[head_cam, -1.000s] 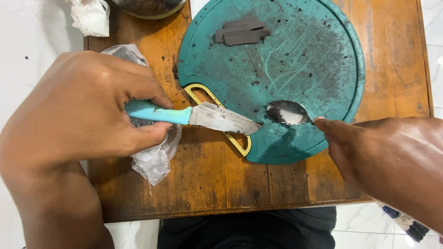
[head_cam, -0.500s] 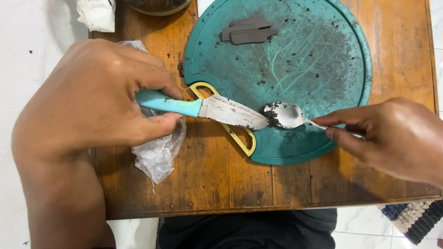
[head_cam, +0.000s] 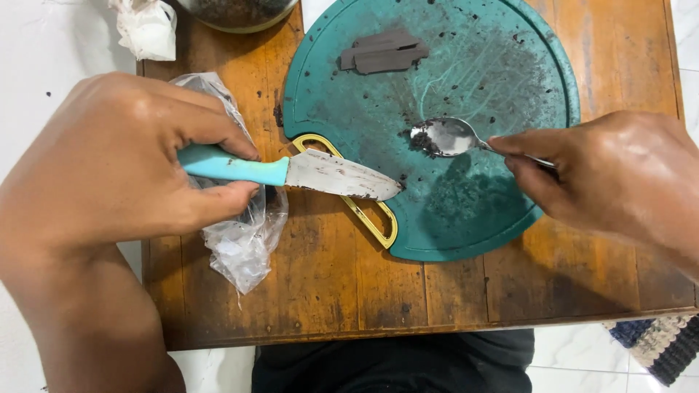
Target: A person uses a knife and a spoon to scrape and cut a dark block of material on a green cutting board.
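A small worn wooden table [head_cam: 328, 291] is standing on a pale tiled floor, with a round teal cutting board [head_cam: 510, 218] lying across its far right part and a crumpled clear plastic bag [head_cam: 244, 251] on its left. We are working over that board. Our left hand [head_cam: 124, 167] is clamped around the light-blue handle of a knife [head_cam: 306, 173], holding the smeared blade level over the board's yellow-rimmed handle slot, tip pointing right. Our right hand [head_cam: 611, 182] is pinching the stem of a metal spoon [head_cam: 448, 137], whose bowl is resting on the board, just to the right of the knife tip and apart from it, with dark crumbs [head_cam: 421, 142] at its left edge. A few flat dark slabs [head_cam: 384, 52] are lying at the far side of the board.

We judge that we are gathering the loose dark crumbs with the spoon; the next move likely calls for keeping the bowl low against the board.

Compared with half a second ago, the spoon is sitting farther from us on the board, and the gap between its bowl and the knife tip is wider.
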